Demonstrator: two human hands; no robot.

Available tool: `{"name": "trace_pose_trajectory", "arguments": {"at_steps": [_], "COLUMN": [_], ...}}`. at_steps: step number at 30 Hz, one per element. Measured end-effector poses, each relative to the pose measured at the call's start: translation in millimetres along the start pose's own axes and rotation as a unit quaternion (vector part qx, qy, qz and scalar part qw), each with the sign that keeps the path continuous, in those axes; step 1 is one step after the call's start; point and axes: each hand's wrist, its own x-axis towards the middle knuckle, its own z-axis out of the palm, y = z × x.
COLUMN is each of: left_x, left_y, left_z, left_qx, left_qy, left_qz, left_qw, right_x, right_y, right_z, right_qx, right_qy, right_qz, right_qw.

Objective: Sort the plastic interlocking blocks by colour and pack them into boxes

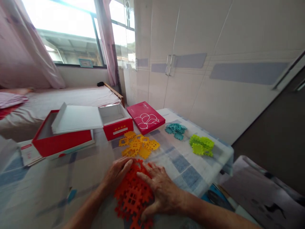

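A pile of orange-red interlocking plastic building tiles (133, 197), with toothed edges and some with window-like cutouts, lies on the table near me. My left hand (118, 173) rests along the pile's far left edge, fingers stretched out and thumb on the tiles. Spread over the right side of the pile is my right hand (162, 187), its fingers apart and touching the tiles. Just beyond both hands sits a heap of yellow tiles (139, 144). Teal tiles (175, 129) and lime-green tiles (202, 145) form two smaller heaps to the right.
Open red-and-white boxes (63, 141) stand on the left, with a flat crimson box (145, 117) beside them. A small blue piece (71, 195) lies at the left on the checked tablecloth (176, 162). Behind are a bed (78, 95) and a white wardrobe (186, 35).
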Motion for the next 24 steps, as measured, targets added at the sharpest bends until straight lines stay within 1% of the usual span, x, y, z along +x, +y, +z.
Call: {"name": "trace_pose_trajectory", "arguments": {"at_steps": [3,7,11,13,17,20,22,24], "left_x": [-0.5,-0.2,1.0,1.5,2.2,2.1,2.2,2.5], "left_y": [0.0,0.2,1.8,2.6,2.3,1.3,0.7,0.0], "left_z": [-0.6,-1.4,-1.4,-1.2,-0.8,-0.5,-0.4,0.0], "left_qx": [-0.005,-0.005,0.002,0.002,-0.012,-0.034,-0.045,-0.056], "left_qy": [0.018,0.043,0.060,0.067,0.084,0.099,0.104,0.114], "left_qz": [-0.013,-0.035,-0.027,-0.020,-0.014,-0.026,-0.034,-0.038], "left_qw": [1.000,0.998,0.998,0.998,0.996,0.994,0.993,0.991], "right_x": [5.3,9.6,14.2,16.3,18.7,19.0,18.7,18.4], "right_y": [-2.9,-4.7,2.9,7.4,9.1,3.7,-0.2,-1.7], "right_z": [0.4,4.5,7.6,8.7,9.3,8.6,9.1,11.1], "right_qx": [-0.026,-0.044,-0.048,-0.047,-0.029,-0.018,-0.013,-0.007], "right_qy": [0.036,0.060,0.129,0.144,0.158,0.191,0.204,0.208], "right_qz": [0.009,0.025,0.040,0.042,0.011,0.004,-0.002,-0.023], "right_qw": [0.999,0.997,0.990,0.987,0.987,0.981,0.979,0.978]}}
